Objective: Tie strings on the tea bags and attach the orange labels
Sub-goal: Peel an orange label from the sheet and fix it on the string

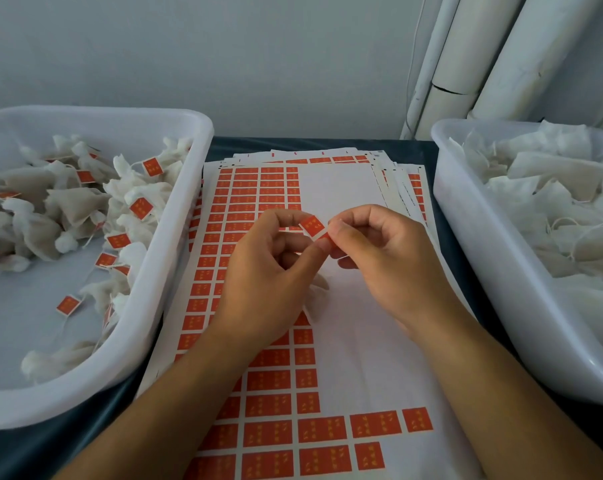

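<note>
Head view. An orange label (313, 226) is held above the label sheet (341, 188), pinched at its lower corner between thumb and forefinger of the right hand (379, 251); the left hand (269, 268) pinches it from the other side, fingers curled. A tea bag (315, 289) is partly hidden below the hands; its string cannot be made out. Judged step: folding the label over the string. The halves should be aligned edge to edge, string centred in the crease, then pressed flat. Finished bags lie in the left tub (175, 244), untagged ones in the right tub (466, 237).

bins (175, 216): 2 | hands (258, 271): 2 | held label (312, 226): 1 | label sheets (345, 188): a stack, uncountable
</note>
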